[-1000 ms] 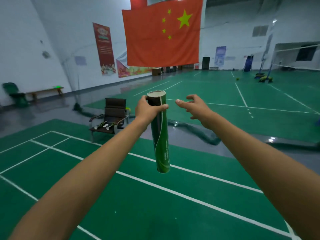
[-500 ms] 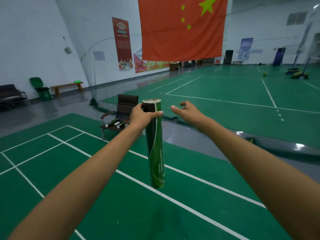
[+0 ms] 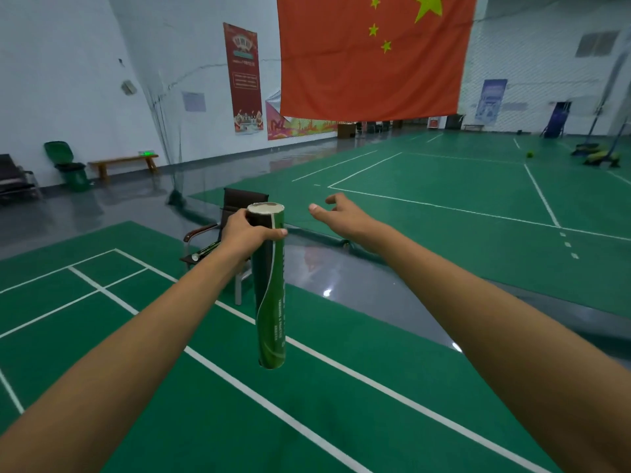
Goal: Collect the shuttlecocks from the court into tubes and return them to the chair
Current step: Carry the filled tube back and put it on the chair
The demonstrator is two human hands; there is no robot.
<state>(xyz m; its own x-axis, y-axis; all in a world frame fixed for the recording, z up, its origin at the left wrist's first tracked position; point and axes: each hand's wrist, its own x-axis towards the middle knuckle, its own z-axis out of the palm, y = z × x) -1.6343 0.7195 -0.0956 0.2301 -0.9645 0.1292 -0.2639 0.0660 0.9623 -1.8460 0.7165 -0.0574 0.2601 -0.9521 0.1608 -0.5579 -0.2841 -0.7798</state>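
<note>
Right now, one green tube (image 3: 270, 295) hangs upright from the left hand (image 3: 243, 234), gripped near its top; the right hand (image 3: 345, 216) is empty, fingers spread. One chair (image 3: 235, 206) stands beyond.

Chair (image 3: 239, 199): seat and right armrest hidden behind the left hand (image 3: 244, 233) and the tube (image 3: 271, 291) it grips. Tube contents: not visible. Item on the seat (image 3: 205, 250), left of that hand: possibly racket handles, too small to tell. Red flag (image 3: 372, 63), above both hands: cut off at the top edge. Both forearms: cut off at the bottom edge.
</note>
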